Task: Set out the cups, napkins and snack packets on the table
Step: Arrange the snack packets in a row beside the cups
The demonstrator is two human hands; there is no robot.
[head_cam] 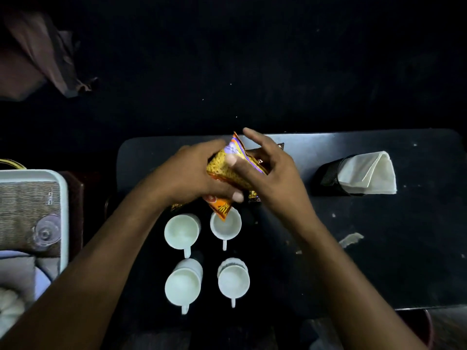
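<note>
Nearest the camera, well below the grip, two white cups are standing side by side on the dark table (379, 248): the near-left cup (183, 284) and the near-right cup (233, 280), both with handles pointing toward the person. Just beyond them, and directly under the grip, the far-left cup (182, 231) and the far-right cup (225, 223) are completing a square of four, and the lower corner of the packet is hanging over the rim of the far-right one. Above these, both hands are meeting on an orange and yellow snack packet (232, 173), which is being held tilted over the table. The left hand (192, 173) is wrapping around the packet's left side, fingers curled over the top and thumb pressed under its lower edge. The right hand (267, 173) is only partly closed, its thumb lying on the packet's face while the fingers are spread and lifted. Under and behind the grip, darker brown packets (255, 197) are lying on the table, mostly hidden by the hands. Well to the right of the grip, a black mesh holder (331, 173) is lying on its side with folded white napkins (369, 173) sticking out of it. Far to the left of the grip, a white tray (64, 198) with a woven mat is sitting off the table's edge.
</note>
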